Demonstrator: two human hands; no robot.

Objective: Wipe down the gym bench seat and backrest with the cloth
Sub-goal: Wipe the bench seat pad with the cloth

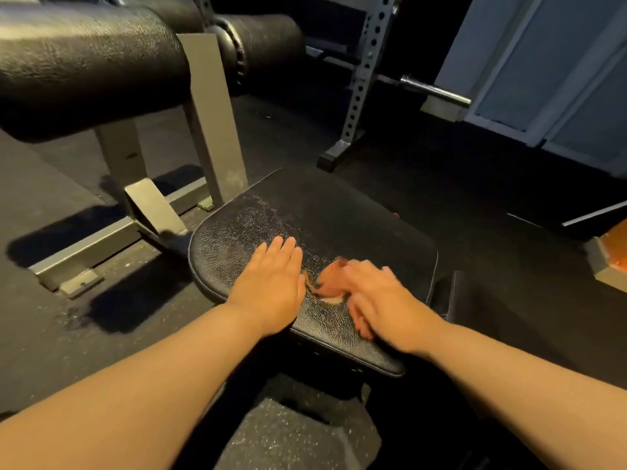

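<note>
The small orange-pink cloth (326, 278), crumpled and half hidden, lies on the near middle of the black, grained vinyl seat pad (271, 212) of the bench, and everything here is placed from that pad. The right hand (376, 300) lies over the cloth from the pad's near right side. It is smeared by motion, so I cannot tell whether its fingers press flat on the cloth or bunch it. The left hand (271, 283) rests just beside the cloth on the pad's near left, palm down, fingers straight and close together, and appears to steady the pad. The right hand is thus the one on the cloth. The bare, dull-looking stretch of vinyl lies beyond both sets of fingertips, toward the pad's far edge, so the next stroke probably has to push away from the person along the pad. The backrest I cannot pick out with certainty. Past the pad's far left corner hang two black padded rollers (84, 62) on a grey steel frame (210, 123), and beyond the far edge stand one grey perforated rack upright (366, 62) and one barbell end (437, 91). By count: one cloth, one seat pad, two hands.
</note>
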